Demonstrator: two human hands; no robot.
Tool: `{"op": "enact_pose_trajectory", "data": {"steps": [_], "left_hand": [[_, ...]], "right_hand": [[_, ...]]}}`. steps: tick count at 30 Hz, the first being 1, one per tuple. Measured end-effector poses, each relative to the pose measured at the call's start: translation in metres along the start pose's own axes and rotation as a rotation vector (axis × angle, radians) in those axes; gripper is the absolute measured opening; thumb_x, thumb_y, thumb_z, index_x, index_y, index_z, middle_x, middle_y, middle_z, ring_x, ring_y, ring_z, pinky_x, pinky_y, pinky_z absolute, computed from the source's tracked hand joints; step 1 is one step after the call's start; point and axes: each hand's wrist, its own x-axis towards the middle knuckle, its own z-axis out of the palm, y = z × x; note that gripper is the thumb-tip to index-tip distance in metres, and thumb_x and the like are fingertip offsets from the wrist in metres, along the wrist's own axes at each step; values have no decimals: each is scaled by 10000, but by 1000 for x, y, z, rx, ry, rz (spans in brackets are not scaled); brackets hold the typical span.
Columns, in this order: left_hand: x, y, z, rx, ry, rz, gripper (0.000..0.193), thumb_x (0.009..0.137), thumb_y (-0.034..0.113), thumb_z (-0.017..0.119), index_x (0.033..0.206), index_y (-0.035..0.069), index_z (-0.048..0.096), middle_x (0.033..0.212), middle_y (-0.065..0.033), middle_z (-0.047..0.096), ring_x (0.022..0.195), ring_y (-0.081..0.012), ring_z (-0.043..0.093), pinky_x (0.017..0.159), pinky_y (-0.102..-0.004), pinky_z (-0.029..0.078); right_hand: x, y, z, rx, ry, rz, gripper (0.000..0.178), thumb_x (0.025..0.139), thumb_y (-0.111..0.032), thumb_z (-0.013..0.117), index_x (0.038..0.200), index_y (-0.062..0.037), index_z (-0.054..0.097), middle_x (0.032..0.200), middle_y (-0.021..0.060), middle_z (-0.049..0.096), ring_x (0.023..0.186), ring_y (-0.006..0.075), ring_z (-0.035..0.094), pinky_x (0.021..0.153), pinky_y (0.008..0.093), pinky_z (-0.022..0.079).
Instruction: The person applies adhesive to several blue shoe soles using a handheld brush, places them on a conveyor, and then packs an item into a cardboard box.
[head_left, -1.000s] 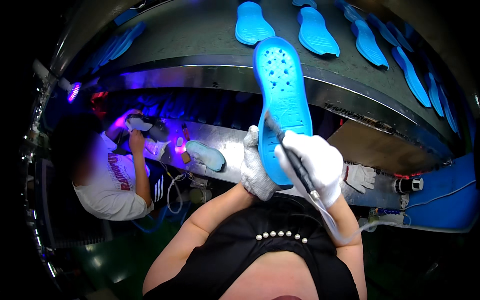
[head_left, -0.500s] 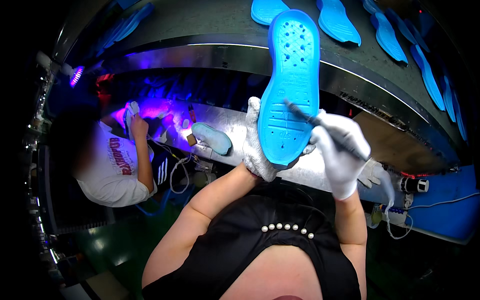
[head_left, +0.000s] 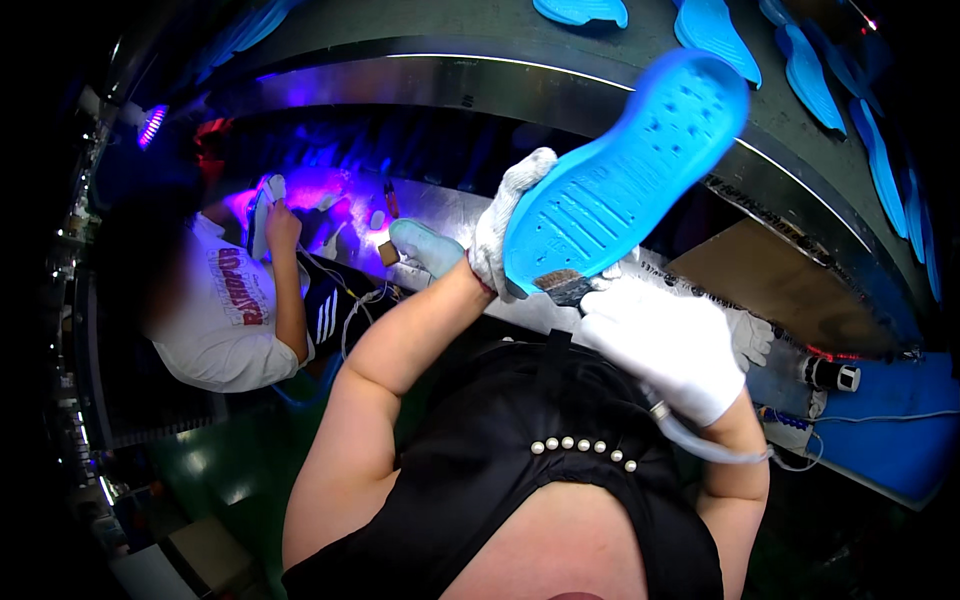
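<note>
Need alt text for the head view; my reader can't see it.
The gloved left hand holds a blue shoe sole, angled rightward, while the gloved right hand holds a brush-like tool at the sole's near end. Beyond lie more blue soles; a co-worker is at left.

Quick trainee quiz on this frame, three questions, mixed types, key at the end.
1. Which hand grips the blue sole at its left edge?
2. True or false: the right hand wears a white glove.
3. Where is the loose glove?
A) left of the blue sole
B) right of the right hand
C) on top of the blue sole

Key: 1. The left hand; 2. True; 3. B.
</note>
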Motion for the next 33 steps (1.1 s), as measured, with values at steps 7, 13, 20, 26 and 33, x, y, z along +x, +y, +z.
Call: {"op": "enact_pose_trajectory", "data": {"steps": [7,13,20,26,33], "left_hand": [[6,24,-8,194,-77,-209,767,877,515,552,1426,6,387,1309,-276,527,1131,-420,583,926,-583,488],[1,30,20,641,314,-110,534,873,491,611,1187,61,573,1088,-227,609,860,-333,663,706,-489,569],[-6,39,28,840,290,-81,488,851,513,639,1088,87,612,1010,-175,616,808,-275,660,659,-428,559],[-3,50,20,975,219,-84,564,831,562,638,1240,182,553,1021,-173,604,758,-304,661,506,-415,548],[-8,57,37,1112,352,20,752,756,597,698,1334,159,498,1145,-171,566,1009,-309,620,682,-455,573]], "right_hand": [[12,-8,13,97,8,68,298,662,-56,758,940,-142,697,900,64,698,739,264,662,654,320,528],[2,14,17,122,130,181,213,694,-33,756,882,-110,693,907,76,709,806,251,701,712,319,548],[9,3,11,242,195,246,223,722,-63,725,933,-124,691,928,76,701,803,252,682,712,308,543],[14,-9,0,59,122,110,266,710,-24,716,963,-103,700,935,97,712,734,237,674,682,309,539],[11,-12,0,-85,117,54,263,657,-56,730,911,-123,715,942,80,724,604,186,612,555,273,491]]}}
